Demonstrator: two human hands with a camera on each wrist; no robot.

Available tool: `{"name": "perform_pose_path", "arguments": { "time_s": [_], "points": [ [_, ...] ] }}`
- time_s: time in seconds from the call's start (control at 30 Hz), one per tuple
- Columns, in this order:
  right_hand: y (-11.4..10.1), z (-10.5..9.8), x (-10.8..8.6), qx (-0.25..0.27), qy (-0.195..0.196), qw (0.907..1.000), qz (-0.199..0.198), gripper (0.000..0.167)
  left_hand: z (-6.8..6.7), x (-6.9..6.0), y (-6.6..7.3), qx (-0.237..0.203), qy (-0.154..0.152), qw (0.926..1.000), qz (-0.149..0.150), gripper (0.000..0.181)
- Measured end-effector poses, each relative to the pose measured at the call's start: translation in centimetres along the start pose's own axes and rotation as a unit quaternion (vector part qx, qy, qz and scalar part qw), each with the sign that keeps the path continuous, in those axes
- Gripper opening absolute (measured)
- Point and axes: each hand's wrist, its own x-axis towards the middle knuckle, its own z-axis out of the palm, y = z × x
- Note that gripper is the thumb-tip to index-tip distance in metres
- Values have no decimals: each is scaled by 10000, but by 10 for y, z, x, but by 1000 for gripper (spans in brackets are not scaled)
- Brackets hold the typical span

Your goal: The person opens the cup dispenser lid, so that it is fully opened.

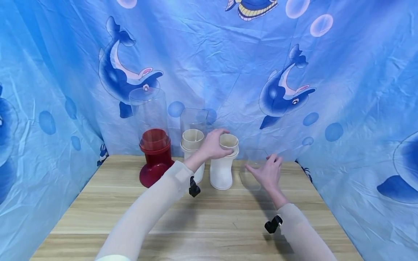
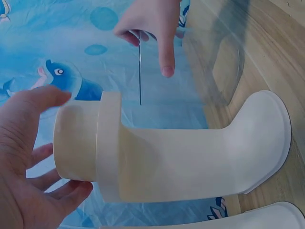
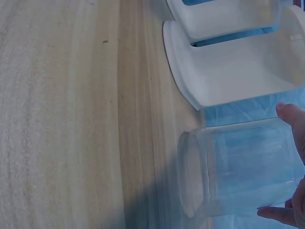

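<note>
The left hand is curled about the round top collar of the right-hand white boot-shaped dispenser base, which stands upright on the table. In the left wrist view, the thumb lies along one side of that collar and the fingertips touch the other. To the right, the right hand grips a clear plastic container near its upper end, thumb on one side and fingers on the other. The container's lower end is at the tabletop; whether it touches cannot be told.
Left of the gripped base stands a second white base with a clear container behind or on its top. Farther left, a red base bears a tall clear cylinder. A blue dolphin-print curtain encloses the wooden table.
</note>
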Motion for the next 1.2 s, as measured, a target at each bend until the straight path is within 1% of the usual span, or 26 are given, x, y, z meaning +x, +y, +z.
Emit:
{"name": "perform_pose_path", "arguments": {
  "time_s": [0.13,0.23,0.33,0.4,0.5,0.57,0.63,0.77,0.8,0.83,0.93,1.03,1.1,1.2],
  "points": [
    [2,3,-1,-126,36,9999,-52,98,2,0,1,151,142,9998,-70,70],
    [5,5,-1,-212,-41,9998,-33,100,3,1,-2,220,239,9994,-106,69],
    [7,4,-2,-65,-125,9999,-48,96,3,1,-5,207,275,9994,-69,68],
    [9,2,-2,103,-174,9996,-195,90,4,2,-6,177,281,9994,-26,68],
    [11,0,-1,382,-255,9973,-580,75,4,2,-8,113,259,9996,-15,67],
    [12,-2,0,486,-348,9945,-857,66,4,2,-8,79,253,9996,-24,66],
    [12,-4,0,549,-439,9922,-1028,60,5,2,-8,82,261,9996,-11,66],
    [10,-8,3,592,-573,9893,-1203,56,4,-2,-5,152,307,9993,146,69],
    [10,-9,3,600,-611,9889,-1216,56,3,-3,-4,194,360,9988,259,70],
    [9,-10,4,584,-658,9885,-1227,57,1,-5,-2,206,480,9977,437,71],
    [8,-12,5,533,-815,9881,-1188,58,-11,-14,6,225,914,9912,936,71],
    [8,-13,6,470,-934,9884,-1099,60,-32,-21,13,254,1453,9789,1413,68],
    [8,-13,7,423,-964,9887,-1064,60,-48,-26,15,309,1706,9725,1557,67],
    [8,-14,8,341,-994,9887,-1073,60,-71,-32,11,405,2136,9608,1718,65]
  ]
}}
